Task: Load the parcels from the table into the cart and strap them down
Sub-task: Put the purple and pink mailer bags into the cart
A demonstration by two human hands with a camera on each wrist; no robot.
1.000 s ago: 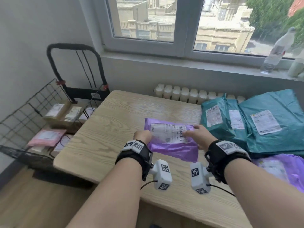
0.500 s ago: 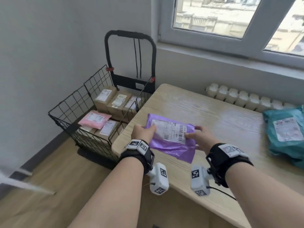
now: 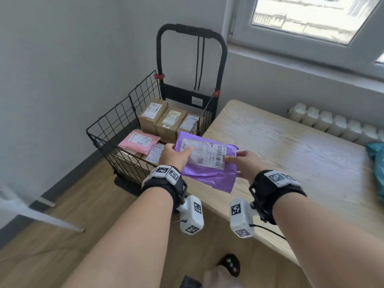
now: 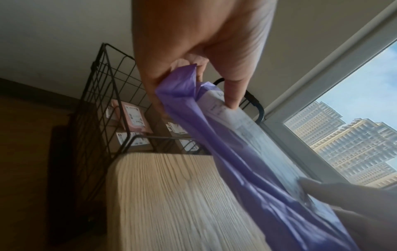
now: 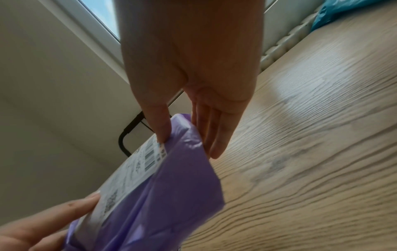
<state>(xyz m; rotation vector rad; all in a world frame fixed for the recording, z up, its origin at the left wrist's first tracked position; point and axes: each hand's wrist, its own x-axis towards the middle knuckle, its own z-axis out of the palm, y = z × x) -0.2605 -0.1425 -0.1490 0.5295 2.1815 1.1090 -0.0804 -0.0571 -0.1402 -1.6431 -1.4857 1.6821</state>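
Grey-walled room corner, window (image 3: 307, 17) top right, wood-look floor (image 3: 52, 235) below. Light wood worktop (image 3: 291, 163) at right, radiator (image 3: 332, 123) behind its far edge. Black wire cart (image 3: 116, 129) on the floor just beside the worktop's left end, tall handle (image 3: 191, 31) at the back, two dark cords (image 3: 199, 63) hanging from it. In the cart: three brown boxes (image 3: 168, 119) in a row at the back, pink mailer (image 3: 139, 140) lying on more labelled parcels at the front. Teal parcel (image 3: 376, 163) on the worktop at the far right edge, mostly cut off. Purple parcel (image 3: 207, 163) held up over the worktop's near-left corner, clear of the surface, white shipping label (image 3: 205, 154) facing up, loose bag end hanging toward the camera. Left hand (image 3: 176, 155) gripping the parcel's left end, thumb on top on the label, fingers curled underneath. Right hand (image 3: 243, 163) pinching the right end, thumb on the label's barcode edge, fingers fairly straight under the bag. Black wrist bands with white marker blocks on both forearms. Dark slipper (image 3: 229, 265) on the floor at bottom centre.
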